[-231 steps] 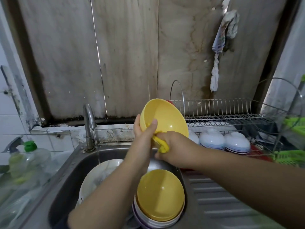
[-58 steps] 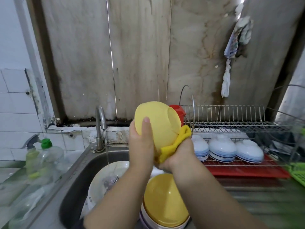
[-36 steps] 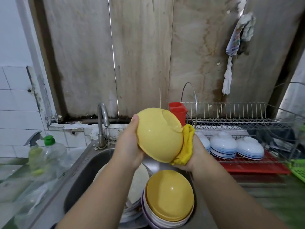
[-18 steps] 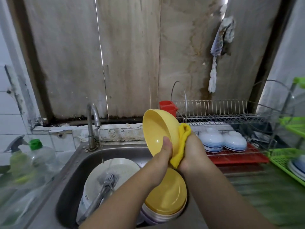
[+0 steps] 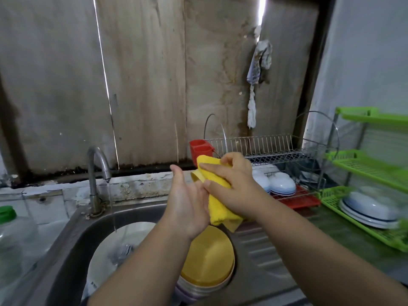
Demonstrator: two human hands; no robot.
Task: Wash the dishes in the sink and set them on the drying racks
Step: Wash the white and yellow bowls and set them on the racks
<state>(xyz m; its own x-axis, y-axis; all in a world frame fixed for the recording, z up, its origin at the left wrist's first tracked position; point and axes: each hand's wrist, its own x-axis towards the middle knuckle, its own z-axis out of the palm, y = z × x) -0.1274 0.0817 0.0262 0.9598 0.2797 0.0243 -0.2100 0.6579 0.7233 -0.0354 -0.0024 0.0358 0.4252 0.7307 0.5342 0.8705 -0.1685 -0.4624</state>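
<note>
Head: right hand (image 5: 231, 191) grips fuzzy yellow cloth (image 5: 217, 208), perhaps round a bowl.

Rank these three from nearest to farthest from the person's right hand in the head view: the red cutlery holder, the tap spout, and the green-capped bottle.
From the right hand:
1. Red cutlery holder, just behind it on the wire rack's left end.
2. Tap spout, further left, over the sink.
3. Green-capped bottle, at the far left edge.

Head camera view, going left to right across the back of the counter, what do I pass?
Clear plastic bottle with a green cap → curved metal tap with water running → red plastic cutlery holder → silver wire dish rack holding upturned white bowls → green plastic shelf rack.
</note>
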